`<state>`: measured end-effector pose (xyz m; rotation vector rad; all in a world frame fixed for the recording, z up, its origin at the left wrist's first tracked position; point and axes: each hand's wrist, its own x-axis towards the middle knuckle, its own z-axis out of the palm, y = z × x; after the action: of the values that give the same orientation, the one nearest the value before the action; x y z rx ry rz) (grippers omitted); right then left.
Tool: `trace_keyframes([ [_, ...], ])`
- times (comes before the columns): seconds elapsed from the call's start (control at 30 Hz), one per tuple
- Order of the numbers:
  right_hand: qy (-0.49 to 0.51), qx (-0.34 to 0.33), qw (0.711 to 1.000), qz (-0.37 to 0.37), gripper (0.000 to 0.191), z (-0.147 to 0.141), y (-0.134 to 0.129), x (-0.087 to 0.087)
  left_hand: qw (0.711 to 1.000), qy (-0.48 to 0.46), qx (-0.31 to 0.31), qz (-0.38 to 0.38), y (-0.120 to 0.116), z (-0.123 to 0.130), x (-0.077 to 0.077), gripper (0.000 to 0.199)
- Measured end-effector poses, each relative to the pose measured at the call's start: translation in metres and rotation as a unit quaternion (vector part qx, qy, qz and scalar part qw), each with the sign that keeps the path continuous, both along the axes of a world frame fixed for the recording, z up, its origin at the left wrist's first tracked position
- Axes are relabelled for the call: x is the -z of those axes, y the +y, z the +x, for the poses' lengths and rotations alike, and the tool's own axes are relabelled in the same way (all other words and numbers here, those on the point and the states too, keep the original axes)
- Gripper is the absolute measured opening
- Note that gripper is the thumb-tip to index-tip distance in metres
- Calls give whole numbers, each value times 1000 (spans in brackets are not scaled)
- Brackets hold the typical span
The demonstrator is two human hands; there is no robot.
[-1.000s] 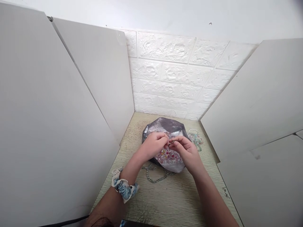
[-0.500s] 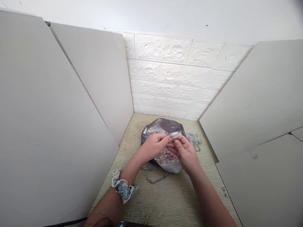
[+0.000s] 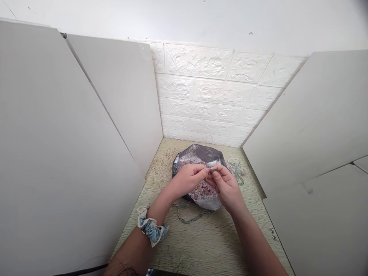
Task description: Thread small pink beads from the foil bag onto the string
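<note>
Over an open pouch with a shiny silver lining, my two hands meet fingertip to fingertip. Thumb and forefinger of my left hand are pinched on something too small to make out. My right hand also pinches, with a tiny greenish bead just visible at its fingertips. Loose pink, white, red and yellow beads fill the pouch below, partly hidden by both hands. A strand of grey-green beads lies on the table at the pouch's near edge.
More bead strands, green and clear, lie right of the pouch. Two small shiny pieces rest near the table's right edge. Pale panels flank the wooden table on both sides, with a white brick-patterned wall behind.
My fingertips have drawn slightly closer together, my left fingers shifting a little right. The pouch and the strands lie as before; the view has tilted very slightly.
</note>
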<state>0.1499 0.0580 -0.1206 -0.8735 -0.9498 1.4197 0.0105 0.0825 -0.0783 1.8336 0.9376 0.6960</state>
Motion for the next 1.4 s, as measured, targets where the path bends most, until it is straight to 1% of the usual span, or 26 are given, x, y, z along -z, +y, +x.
trace_keyframes([
  [0.13, -14, 12, 1000, -6, 22, 0, 0, -1, 1000, 5, 13, -2, 1, -1, 1, 32],
  [0.27, -5, 9, 1000, -5, 23, 0, -1, -3, 1000, -9, 29, -10, 1, -1, 2, 34],
  [0.43, 10, 10, 1000, 2, 20, 1, -1, -4, 999, -13, 30, -1, 0, -1, 0, 33],
  [0.67, -6, 6, 1000, 5, 20, 0, -3, -3, 999, 20, 24, 20, -1, -2, -2, 33],
  [0.9, -7, 13, 1000, 15, 20, 2, -4, -4, 999, 19, 25, 30, -4, 0, -4, 33],
  [1.0, -2, 39, 999, 13, 20, -3, -2, 0, 998, 38, 3, 53, -3, 5, 2, 32],
  [1.1, 8, 70, 997, -12, 21, -9, 0, 4, 995, 62, -36, 74, -1, 10, 9, 31],
  [1.23, 12, 99, 995, -31, 21, -8, 1, 3, 994, 60, -49, 76, 1, 11, 13, 30],
  [1.33, 6, 91, 995, -28, 21, -3, -1, 0, 996, 48, -49, 62, 1, 9, 10, 29],
  [1.4, 19, 70, 997, -29, 22, -1, -2, -1, 998, 35, -31, 49, 0, 7, 7, 28],
])
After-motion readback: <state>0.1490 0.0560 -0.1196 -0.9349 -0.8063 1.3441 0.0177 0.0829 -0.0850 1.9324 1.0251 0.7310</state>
